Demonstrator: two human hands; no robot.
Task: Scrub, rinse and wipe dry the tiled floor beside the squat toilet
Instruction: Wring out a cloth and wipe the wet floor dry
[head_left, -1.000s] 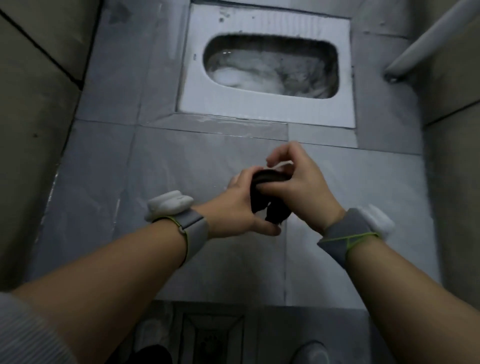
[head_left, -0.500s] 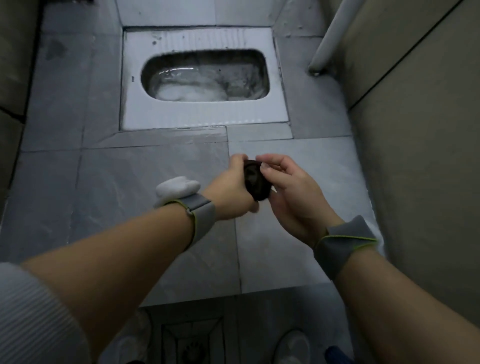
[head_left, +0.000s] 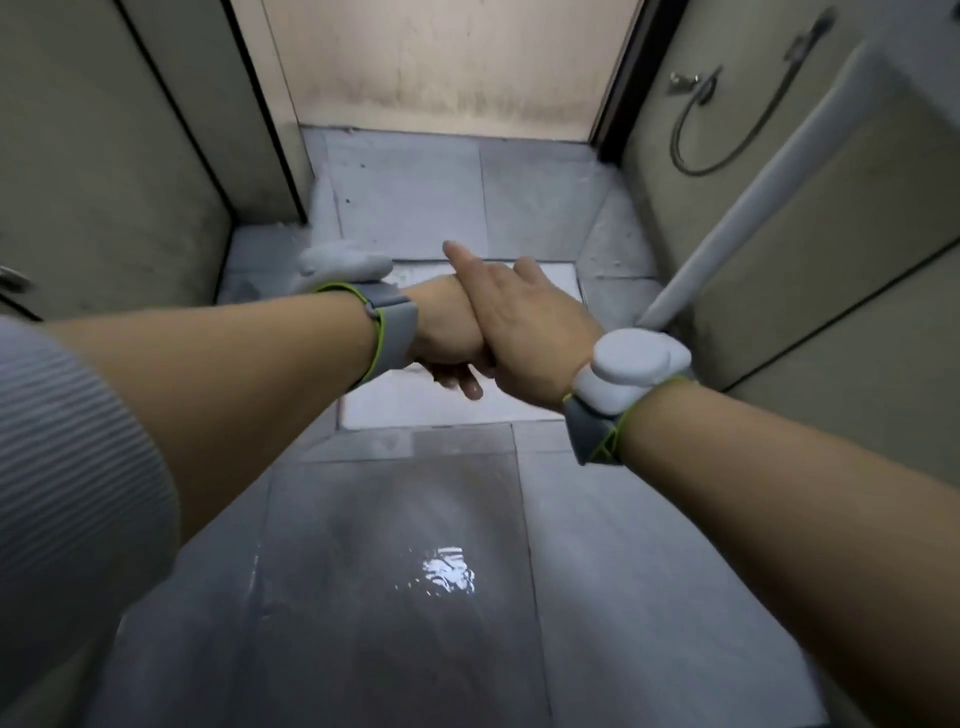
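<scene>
Looking up from the toilet toward the door at twelve o'clock, we no longer see the dark cloth between our crossed hands, right hand (head_left: 524, 317) flat with fingers straight over the left hand (head_left: 447, 338), whose grip we cannot tell, while the wet floor (head_left: 395, 561) gleams at six, seemingly awaiting wiping.

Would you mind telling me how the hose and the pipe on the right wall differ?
The hose is thin, dark and hangs looped from a bracket; the pipe is thick, white and straight, slanting down to the floor. Both run along the same wall.
</scene>
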